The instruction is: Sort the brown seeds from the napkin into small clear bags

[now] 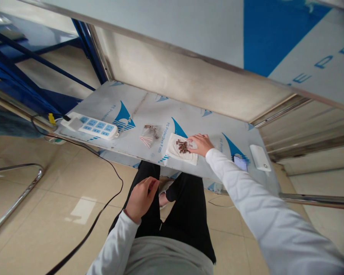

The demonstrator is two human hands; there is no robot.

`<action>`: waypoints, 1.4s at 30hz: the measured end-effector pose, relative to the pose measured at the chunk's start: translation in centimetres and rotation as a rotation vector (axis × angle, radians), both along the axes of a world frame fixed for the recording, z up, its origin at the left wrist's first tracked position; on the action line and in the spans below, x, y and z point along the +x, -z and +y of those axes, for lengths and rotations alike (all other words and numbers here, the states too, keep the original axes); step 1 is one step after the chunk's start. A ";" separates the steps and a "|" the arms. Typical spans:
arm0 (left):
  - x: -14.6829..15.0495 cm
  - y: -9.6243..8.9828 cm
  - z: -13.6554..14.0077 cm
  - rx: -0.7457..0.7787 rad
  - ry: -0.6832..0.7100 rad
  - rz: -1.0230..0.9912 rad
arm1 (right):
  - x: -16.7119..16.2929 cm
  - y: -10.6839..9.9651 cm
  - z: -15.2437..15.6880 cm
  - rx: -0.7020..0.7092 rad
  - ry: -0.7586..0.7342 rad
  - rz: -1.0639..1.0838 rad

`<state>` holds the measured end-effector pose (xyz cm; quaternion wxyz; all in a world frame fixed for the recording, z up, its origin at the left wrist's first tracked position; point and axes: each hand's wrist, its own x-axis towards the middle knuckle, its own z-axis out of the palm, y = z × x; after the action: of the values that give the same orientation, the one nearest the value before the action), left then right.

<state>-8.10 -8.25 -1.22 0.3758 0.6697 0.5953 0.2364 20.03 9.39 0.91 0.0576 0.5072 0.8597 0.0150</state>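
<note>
On the lower shelf, a folded white cloth (174, 152) carries a small heap of short brown pieces (182, 146), too small to name surely. My right hand (200, 144) reaches over the cloth's right side, its fingers curled round a small see-through plastic container (192, 145) beside the heap. Whether that container is a cup or a bag I cannot tell. Above my left thigh, away from the shelf, my left hand (143, 196) is closed, fingers curled in; anything inside them is hidden. Left of the cloth lies a clear plastic bag (150, 134) with brown pieces and pale sticks.
A white power strip (96, 126) with a plug and black cable (114, 196) lies at the shelf's left end. On the right are a phone (240, 162) and a white device (260, 157). An upper metal shelf (189, 26) overhangs the back.
</note>
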 end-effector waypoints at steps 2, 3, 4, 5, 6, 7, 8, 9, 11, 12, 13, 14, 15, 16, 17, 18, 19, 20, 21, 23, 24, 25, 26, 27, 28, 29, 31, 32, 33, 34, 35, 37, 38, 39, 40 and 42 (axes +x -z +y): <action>0.2 0.2 0.0 -0.019 0.012 0.000 | 0.7 0.3 -0.4 0.006 0.024 0.053; 0.3 0.2 0.0 -0.026 0.019 0.002 | 0.9 0.4 -0.5 0.001 0.029 0.050; 0.4 0.3 0.0 -0.030 0.026 0.007 | 1.0 0.5 -0.5 -0.007 0.033 0.035; 0.5 0.3 0.0 -0.031 0.034 0.013 | 0.9 0.4 -0.5 -0.017 0.034 0.010; 0.7 0.3 0.1 -0.028 0.040 0.020 | 0.6 0.3 -0.3 -0.022 0.031 -0.019; 0.8 0.3 0.1 -0.025 0.047 0.026 | 0.3 0.1 -0.1 -0.022 0.021 -0.051; 0.9 0.3 0.1 -0.024 0.055 0.032 | -0.2 -0.1 0.2 -0.020 0.004 -0.084; 1.0 0.3 0.1 -0.025 0.061 0.037 | -0.8 -0.3 0.5 -0.018 -0.018 -0.119; 1.1 0.4 0.1 -0.033 0.065 0.042 | -1.9 -0.7 1.0 -0.009 -0.072 -0.193; 1.1 0.4 0.1 -0.036 0.065 0.042 | -2.5 -0.7 1.1 -0.005 -0.098 -0.228; 1.0 0.6 0.0 -0.038 0.063 0.042 | -3.0 -0.8 1.2 -0.004 -0.123 -0.257; 0.9 0.7 0.0 -0.036 0.061 0.043 | -3.5 -0.8 1.2 -0.004 -0.147 -0.277; 0.9 0.8 -0.1 -0.033 0.061 0.045 | -3.8 -0.7 1.2 -0.003 -0.167 -0.287; 0.8 0.9 -0.1 -0.027 0.060 0.049 | -4.1 -0.7 1.1 -0.002 -0.184 -0.285; 0.7 1.0 -0.1 -0.020 0.060 0.056 | -4.2 -0.7 1.0 -0.001 -0.195 -0.274; 0.6 1.1 -0.2 -0.014 0.061 0.064 | -4.1 -0.7 1.0 0.003 -0.201 -0.256; 0.6 1.2 -0.1 -0.009 0.060 0.072 | -3.8 -0.8 0.9 0.007 -0.197 -0.230; 0.5 1.2 -0.1 -0.006 0.056 0.076 | -3.3 -0.9 0.7 0.014 -0.176 -0.192; 0.3 1.2 0.1 -0.005 0.048 0.077 | -2.6 -1.0 0.5 0.023 -0.136 -0.144; -0.1 1.3 0.6 0.002 0.019 0.074 | -0.6 -1.1 -0.2 0.068 0.000 -0.027; -0.4 1.3 0.9 0.014 -0.004 0.072 | 0.8 -1.0 -0.7 0.104 0.093 0.035; -0.7 1.4 1.4 0.033 -0.029 0.073 | 2.2 -0.7 -1.3 0.147 0.195 0.097; -1.1 1.5 1.9 0.057 -0.057 0.078 | 3.7 -0.2 -1.9 0.192 0.306 0.154; -1.5 1.6 2.5 0.081 -0.082 0.085 | 5.1 0.6 -2.5 0.229 0.422 0.212; -1.9 1.8 3.1 0.107 -0.107 0.093 | 6.3 1.5 -3.1 0.252 0.528 0.266; -2.2 2.0 3.8 0.126 -0.128 0.104 | 7.2 2.6 -3.8 0.246 0.607 0.306; -2.6 2.4 5.5 0.170 -0.149 0.133 | 8.1 5.1 -4.9 0.179 0.686 0.341; -2.7 2.5 6.4 0.199 -0.155 0.153 | 8.1 6.3 -5.3 0.136 0.701 0.345; -2.7 2.7 7.5 0.234 -0.161 0.177 | 7.9 7.4 -5.7 0.103 0.710 0.339; -2.6 2.8 8.6 0.271 -0.166 0.204 | 7.5 8.3 -6.0 0.085 0.721 0.320; -2.4 2.9 9.8 0.303 -0.167 0.230 | 7.1 9.1 -6.2 0.075 0.735 0.287; -1.9 3.4 12.1 0.339 -0.154 0.295 | 6.3 9.9 -6.5 0.079 0.758 0.197; -1.6 3.6 13.2 0.333 -0.143 0.345 | 6.1 10.1 -6.6 0.083 0.766 0.153; -1.2 3.9 14.1 0.315 -0.137 0.409 | 6.0 10.2 -6.6 0.088 0.773 0.122; -0.9 4.2 15.0 0.305 -0.137 0.434 | 5.9 10.1 -6.6 0.093 0.777 0.111; -0.2 4.6 16.2 0.285 -0.127 0.481 | 6.0 9.9 -6.5 0.095 0.791 0.125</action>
<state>-8.35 7.93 -5.87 0.1105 0.7138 0.6690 0.1751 26.00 2.91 -8.99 -0.0172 0.8010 0.5984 0.0005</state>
